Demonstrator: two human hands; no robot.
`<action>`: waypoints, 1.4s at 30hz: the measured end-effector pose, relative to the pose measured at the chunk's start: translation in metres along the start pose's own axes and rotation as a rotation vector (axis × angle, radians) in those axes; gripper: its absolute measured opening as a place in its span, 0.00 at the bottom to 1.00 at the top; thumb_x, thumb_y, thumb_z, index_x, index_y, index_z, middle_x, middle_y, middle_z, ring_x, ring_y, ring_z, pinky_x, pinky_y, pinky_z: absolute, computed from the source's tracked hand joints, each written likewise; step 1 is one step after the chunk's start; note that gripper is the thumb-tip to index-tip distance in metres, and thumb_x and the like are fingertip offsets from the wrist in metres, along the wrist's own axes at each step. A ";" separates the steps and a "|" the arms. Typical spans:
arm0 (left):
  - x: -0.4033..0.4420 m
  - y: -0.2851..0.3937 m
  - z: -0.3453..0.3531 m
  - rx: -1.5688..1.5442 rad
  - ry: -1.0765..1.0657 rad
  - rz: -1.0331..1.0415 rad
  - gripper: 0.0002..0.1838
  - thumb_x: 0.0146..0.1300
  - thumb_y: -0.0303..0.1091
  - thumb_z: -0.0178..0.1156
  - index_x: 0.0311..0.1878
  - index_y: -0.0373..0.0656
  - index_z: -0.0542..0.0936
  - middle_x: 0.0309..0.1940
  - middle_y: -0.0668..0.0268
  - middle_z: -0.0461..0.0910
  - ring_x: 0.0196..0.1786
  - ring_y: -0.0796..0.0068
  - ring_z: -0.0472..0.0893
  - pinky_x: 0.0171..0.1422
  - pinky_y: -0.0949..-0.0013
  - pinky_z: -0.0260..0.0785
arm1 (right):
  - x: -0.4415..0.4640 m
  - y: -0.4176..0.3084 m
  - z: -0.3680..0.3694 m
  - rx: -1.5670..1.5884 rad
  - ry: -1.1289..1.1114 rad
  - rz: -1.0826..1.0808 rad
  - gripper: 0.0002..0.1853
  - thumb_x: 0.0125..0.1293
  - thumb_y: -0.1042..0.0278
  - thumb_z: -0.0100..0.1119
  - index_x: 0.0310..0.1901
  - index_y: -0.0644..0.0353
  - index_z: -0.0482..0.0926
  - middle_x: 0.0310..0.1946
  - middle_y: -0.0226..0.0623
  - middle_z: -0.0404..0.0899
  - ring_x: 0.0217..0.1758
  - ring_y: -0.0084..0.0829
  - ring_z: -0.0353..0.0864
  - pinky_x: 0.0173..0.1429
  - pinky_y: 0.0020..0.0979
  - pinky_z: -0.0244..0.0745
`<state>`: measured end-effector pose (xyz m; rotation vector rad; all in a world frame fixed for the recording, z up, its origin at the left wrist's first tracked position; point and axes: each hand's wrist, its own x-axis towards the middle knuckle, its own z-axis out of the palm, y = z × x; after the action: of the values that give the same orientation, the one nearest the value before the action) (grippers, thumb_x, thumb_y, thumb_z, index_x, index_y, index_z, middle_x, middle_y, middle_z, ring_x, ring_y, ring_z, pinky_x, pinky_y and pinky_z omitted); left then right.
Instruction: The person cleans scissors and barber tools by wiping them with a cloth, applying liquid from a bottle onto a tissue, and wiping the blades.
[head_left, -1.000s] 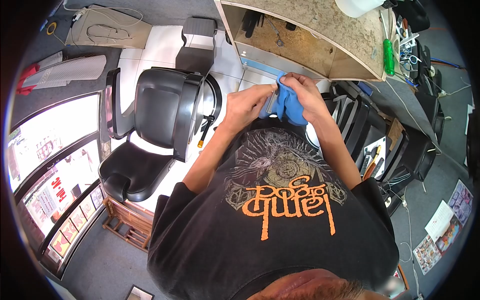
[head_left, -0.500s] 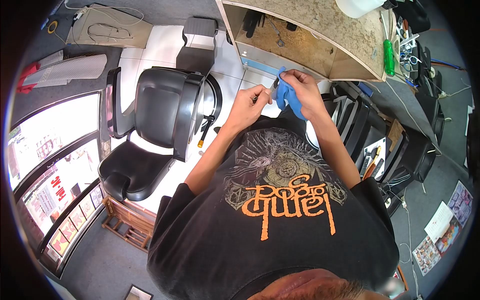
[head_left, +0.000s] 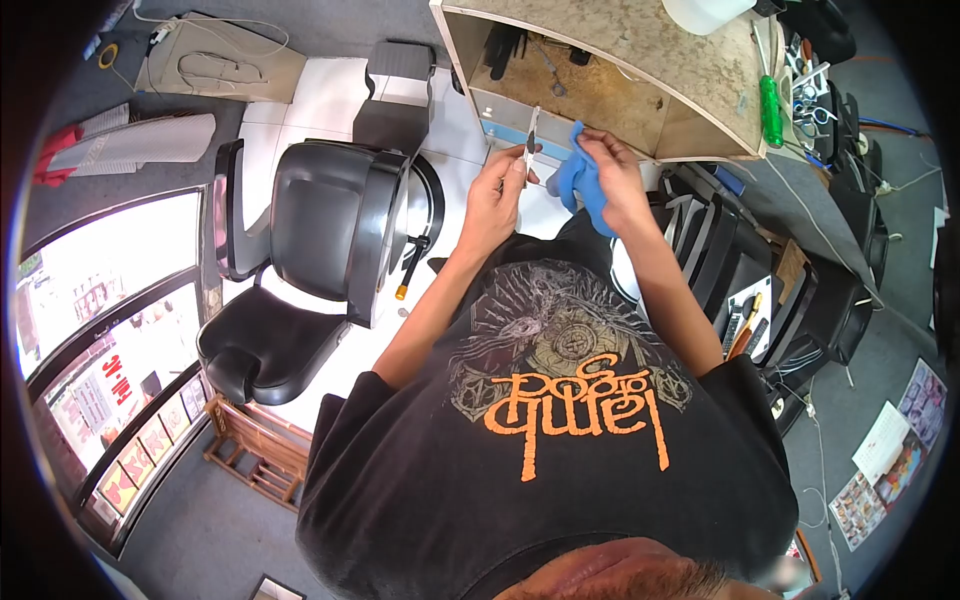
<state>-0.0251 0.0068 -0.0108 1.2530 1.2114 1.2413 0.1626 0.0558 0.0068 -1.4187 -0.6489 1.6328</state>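
- Black T-shirt point(head_left: 560, 480), orange lettering, nearest the camera; forearms reach forward past it.
- Left hand point(head_left: 493, 203): fingers closed in a pinch, thumb against index, around a slim metal tool point(head_left: 531, 135); exact type too small to tell.
- Tool sticks up out of that grip, pointing away from the body, toward the cabinet.
- Right hand point(head_left: 622, 190): thumb and fingers pinched narrow on a blue cloth point(head_left: 588, 190); it hangs in folds beside the palm.
- Cloth and tool just beside each other, gap visible between.
- Black padded chair point(head_left: 320, 215) on white tiles, left of the left hand.
- Cabinet point(head_left: 620, 30) beyond both hands, open shelf facing the person; dark items point(head_left: 503, 48) inside.
- Green-handled screwdriver point(head_left: 771, 112) at cabinet's right end, white container point(head_left: 705, 12) on top.
- Window point(head_left: 120, 260) far left.
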 end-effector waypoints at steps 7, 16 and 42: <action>-0.002 -0.008 0.013 -0.067 -0.102 -0.208 0.19 0.86 0.42 0.47 0.40 0.38 0.75 0.30 0.68 0.74 0.35 0.77 0.72 0.44 0.70 0.68 | -0.006 0.010 0.032 0.245 -0.028 -0.059 0.10 0.79 0.69 0.59 0.57 0.60 0.75 0.42 0.37 0.80 0.40 0.24 0.80 0.49 0.28 0.78; 0.003 -0.036 -0.002 0.166 0.102 -0.213 0.21 0.86 0.44 0.46 0.40 0.36 0.74 0.28 0.59 0.74 0.33 0.68 0.73 0.43 0.63 0.69 | 0.103 0.051 -0.003 -0.469 0.003 -0.285 0.13 0.74 0.65 0.58 0.53 0.63 0.82 0.43 0.40 0.86 0.46 0.30 0.83 0.52 0.33 0.77; -0.025 -0.049 -0.020 0.432 -0.014 -0.300 0.22 0.84 0.46 0.47 0.39 0.35 0.76 0.26 0.52 0.77 0.31 0.55 0.77 0.42 0.55 0.70 | 0.172 0.042 -0.002 -1.775 0.118 -0.350 0.31 0.70 0.60 0.61 0.69 0.69 0.68 0.52 0.57 0.87 0.57 0.52 0.88 0.60 0.46 0.83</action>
<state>-0.0462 -0.0161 -0.0609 1.3168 1.6465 0.7739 0.1552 0.1813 -0.1180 -2.2042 -2.3825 0.3553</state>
